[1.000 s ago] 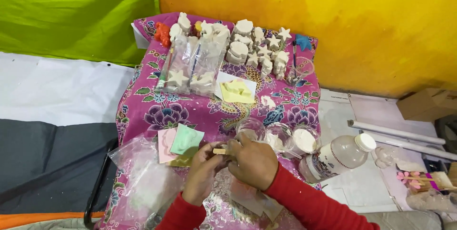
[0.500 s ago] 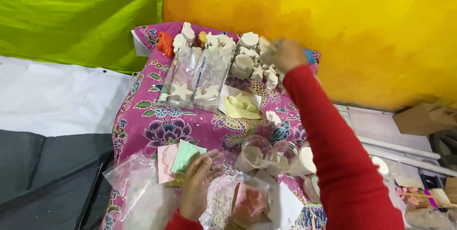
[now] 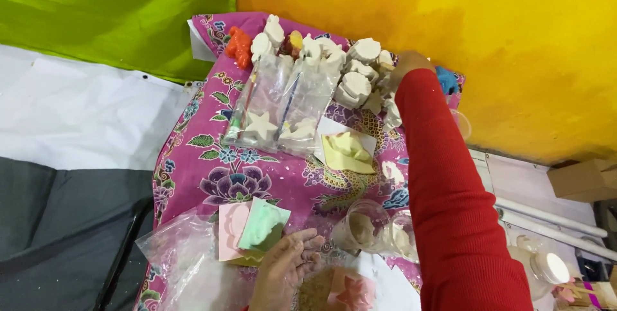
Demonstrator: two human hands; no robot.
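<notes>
head view: looks down on a table (image 3: 212, 176) draped in a pink floral cloth, set against a yellow wall (image 3: 514, 41) and a green sheet (image 3: 96, 9).
right hand: the right hand (image 3: 411, 63) is stretched to the far edge of the table on a red-sleeved arm (image 3: 450, 208), at the right end of a cluster of white plaster figurines (image 3: 357, 82).
right grip: the fingers are hidden behind the wrist and the figurines, so i cannot tell whether they hold anything.
beside it: a small blue painted figurine (image 3: 447, 81) sits just right of that hand.
left hand: the left hand (image 3: 286, 269) lies near the bottom edge, palm down, fingers loosely spread and holding nothing.
under the left hand: its fingertips touch the cloth just beside a mint green flat mould (image 3: 260, 224), which overlaps a pale pink flat mould (image 3: 230, 227).
near edge: a crumpled clear plastic bag (image 3: 180, 263) lies to the left of the left hand, and a pink star-shaped piece (image 3: 350, 292) lies just right of it.
middle: two clear plastic cups (image 3: 376, 227) stand between the left hand and the red sleeve.
farther back: two clear packets each holding a white star shape and brushes (image 3: 276, 115) lie side by side, and a pale yellow moulded piece on white paper (image 3: 347, 150) is just right of them.
far left corner: an orange painted figurine (image 3: 239, 46) stands at the back of the cloth.
</notes>
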